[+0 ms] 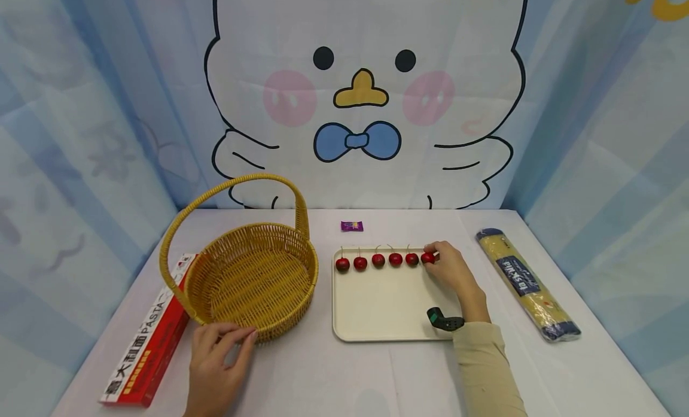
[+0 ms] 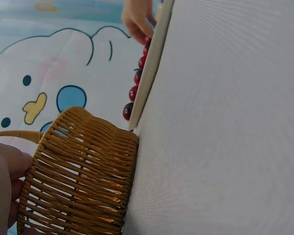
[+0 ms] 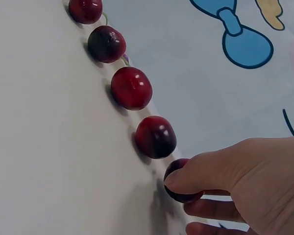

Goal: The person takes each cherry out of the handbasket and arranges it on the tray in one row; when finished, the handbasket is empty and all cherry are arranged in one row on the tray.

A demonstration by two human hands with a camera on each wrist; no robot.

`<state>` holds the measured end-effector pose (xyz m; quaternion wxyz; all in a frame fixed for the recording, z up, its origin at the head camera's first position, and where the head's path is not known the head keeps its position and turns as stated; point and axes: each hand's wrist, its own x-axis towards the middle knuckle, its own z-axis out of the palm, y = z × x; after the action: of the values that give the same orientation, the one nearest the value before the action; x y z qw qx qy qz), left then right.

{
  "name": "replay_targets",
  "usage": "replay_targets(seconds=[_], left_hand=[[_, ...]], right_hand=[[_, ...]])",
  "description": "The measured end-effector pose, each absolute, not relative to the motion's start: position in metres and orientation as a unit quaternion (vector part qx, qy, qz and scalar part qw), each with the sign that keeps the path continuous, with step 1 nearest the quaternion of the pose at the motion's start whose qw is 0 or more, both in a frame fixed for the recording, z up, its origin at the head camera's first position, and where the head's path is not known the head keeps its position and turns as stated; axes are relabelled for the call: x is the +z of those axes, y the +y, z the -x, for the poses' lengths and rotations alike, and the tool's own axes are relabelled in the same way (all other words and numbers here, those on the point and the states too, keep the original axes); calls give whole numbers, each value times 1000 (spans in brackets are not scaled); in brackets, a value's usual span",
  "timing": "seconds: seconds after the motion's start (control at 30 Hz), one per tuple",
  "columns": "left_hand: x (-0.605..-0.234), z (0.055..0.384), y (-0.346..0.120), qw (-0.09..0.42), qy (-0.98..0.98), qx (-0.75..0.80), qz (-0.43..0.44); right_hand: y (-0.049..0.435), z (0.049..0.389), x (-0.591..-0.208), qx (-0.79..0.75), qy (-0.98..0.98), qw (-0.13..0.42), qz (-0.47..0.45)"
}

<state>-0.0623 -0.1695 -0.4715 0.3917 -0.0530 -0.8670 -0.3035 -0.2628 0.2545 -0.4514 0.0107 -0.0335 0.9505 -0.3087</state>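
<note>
My right hand [image 1: 451,268] pinches the rightmost cherry [image 1: 427,258] between thumb and fingers at the tray's far right corner. In the right wrist view, the thumb lies across that dark red cherry [image 3: 174,169], hiding part of it. Other cherries [image 1: 378,261] stand in a row to its left along the far edge of the cream tray [image 1: 387,309], most with stems up. At the left, my left hand [image 1: 219,360] holds the near rim of a round wicker basket [image 1: 293,312] with a tall handle. Nothing lies inside the basket. The left wrist view shows the thumb at the woven wall [image 2: 83,171].
A red and white pasta box [image 1: 153,345] lies left of the basket, partly behind it. Behind the tray is a small purple packet [image 1: 352,226]. To the tray's right lies a clear bag of spaghetti [image 1: 527,282]. Printed curtains [image 1: 360,177] enclose the white table.
</note>
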Motion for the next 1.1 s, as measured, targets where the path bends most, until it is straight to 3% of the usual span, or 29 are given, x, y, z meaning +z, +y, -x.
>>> replay_targets(seconds=[0.6,1.1], left_hand=[[-470,62,-170,380,-872,-303,55],[-440,71,-181,363,-883,-265,135]], right_hand=[[258,263,-449,-301,953,26,18],[258,245,-414,-277,959,-26,46]])
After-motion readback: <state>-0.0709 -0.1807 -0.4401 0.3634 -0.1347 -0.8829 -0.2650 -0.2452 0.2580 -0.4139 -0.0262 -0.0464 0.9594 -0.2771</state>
